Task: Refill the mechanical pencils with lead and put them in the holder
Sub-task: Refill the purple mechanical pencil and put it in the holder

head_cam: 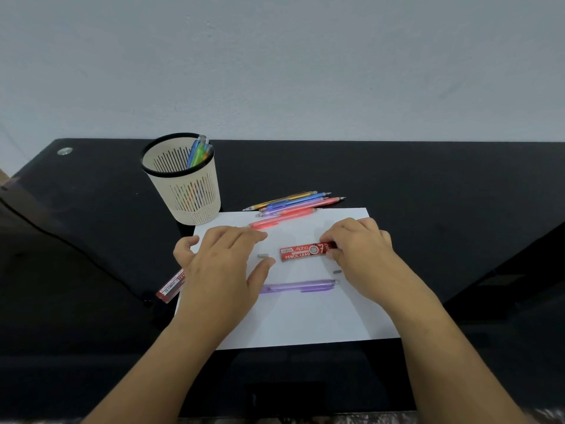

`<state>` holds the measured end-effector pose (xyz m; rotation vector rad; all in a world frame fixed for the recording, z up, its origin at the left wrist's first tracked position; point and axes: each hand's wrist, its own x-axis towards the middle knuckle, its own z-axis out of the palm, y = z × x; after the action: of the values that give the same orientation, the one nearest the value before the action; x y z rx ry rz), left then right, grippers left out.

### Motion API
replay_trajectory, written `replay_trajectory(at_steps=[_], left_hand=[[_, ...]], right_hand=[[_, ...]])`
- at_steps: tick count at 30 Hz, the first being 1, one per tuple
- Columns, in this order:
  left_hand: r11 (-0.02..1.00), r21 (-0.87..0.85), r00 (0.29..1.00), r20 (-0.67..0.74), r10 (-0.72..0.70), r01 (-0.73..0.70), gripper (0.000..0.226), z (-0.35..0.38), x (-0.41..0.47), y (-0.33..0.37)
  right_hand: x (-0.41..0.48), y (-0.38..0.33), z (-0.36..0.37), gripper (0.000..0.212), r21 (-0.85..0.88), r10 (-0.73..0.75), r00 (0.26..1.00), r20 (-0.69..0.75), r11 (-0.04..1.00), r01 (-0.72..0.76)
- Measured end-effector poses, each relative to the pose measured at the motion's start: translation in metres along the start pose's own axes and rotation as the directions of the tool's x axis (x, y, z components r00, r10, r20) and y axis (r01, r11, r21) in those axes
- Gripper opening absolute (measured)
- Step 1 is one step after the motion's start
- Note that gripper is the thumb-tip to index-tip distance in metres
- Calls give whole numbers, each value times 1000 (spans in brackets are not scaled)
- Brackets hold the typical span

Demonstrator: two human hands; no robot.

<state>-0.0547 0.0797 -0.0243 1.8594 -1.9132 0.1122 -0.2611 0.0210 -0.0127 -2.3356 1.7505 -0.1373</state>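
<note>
On the white paper sheet (pixel 305 319) lies a translucent purple mechanical pencil (pixel 298 285). Our left hand (pixel 220 264) spreads empty fingers (pixel 241 237); our right hand (pixel 360 249) pinches the flat red lead case (pixel 302 251). Past the sheet's far-left corner stands the cream slotted holder (pixel 189 197).

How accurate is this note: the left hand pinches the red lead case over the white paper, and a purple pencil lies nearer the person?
One slip: the head view shows the right hand pinching the red lead case, not the left hand, which is spread open. The rest stands: case over the white paper, purple pencil nearer the person.
</note>
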Motion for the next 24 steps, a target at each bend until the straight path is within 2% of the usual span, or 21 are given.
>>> replay_trajectory(at_steps=[4,14,19,24], left_hand=[[1000,-12,999,-21,26,-26,37,-2,0,1],[991,-56,992,-36,120,-121,36,-2,-1,5],[987,-52,988,-48,149,-151,30,-4,-1,7],[991,-59,992,-58,115,-119,30,-5,1,4]], right_hand=[[-3,-3,0,28,5,-11,999,-32,1000,11],[-24,-27,-8,28,38,-187,972,-142,980,194],[-26,-33,-6,29,41,-214,965,-154,974,223],[-31,-32,-11,34,91,-180,971,-155,976,196]])
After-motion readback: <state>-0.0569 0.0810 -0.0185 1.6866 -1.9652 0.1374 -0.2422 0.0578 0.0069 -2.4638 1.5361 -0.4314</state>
